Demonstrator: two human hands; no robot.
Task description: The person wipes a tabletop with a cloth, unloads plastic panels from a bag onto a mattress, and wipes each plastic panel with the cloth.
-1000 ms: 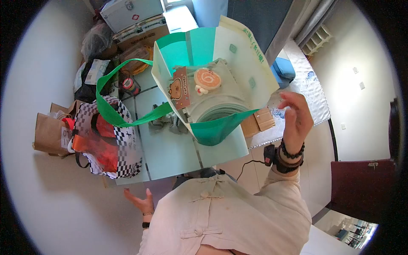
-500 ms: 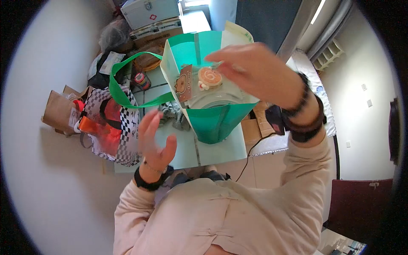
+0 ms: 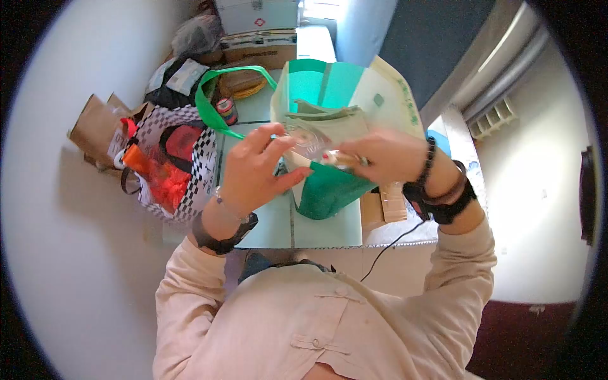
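Observation:
My right hand [image 3: 396,155], blurred, is closed around a small trinket [image 3: 337,158] with white, red and tan parts, over the front of a green and cream tote bag [image 3: 335,193]. To its left, my left hand [image 3: 256,168] is at the bag's near left rim, its thumb and fingers apart. I cannot tell whether its fingertips touch the bag. Between the hands shows a clear surface with a round brownish print [image 3: 305,138]. A folded pale item [image 3: 332,117] stands inside the bag's mouth.
A checkered bag [image 3: 206,152] with red and orange contents stands at the left beside a brown paper bag [image 3: 95,130]. A small can [image 3: 226,109], a black bag [image 3: 161,82] and a silver case [image 3: 256,16] are farther back. Cartons [image 3: 392,202] sit right of the table.
My right hand has come down and closed on the trinket, which was lying in the bag's mouth. My left hand has moved up and right to the bag's rim. The view has shifted.

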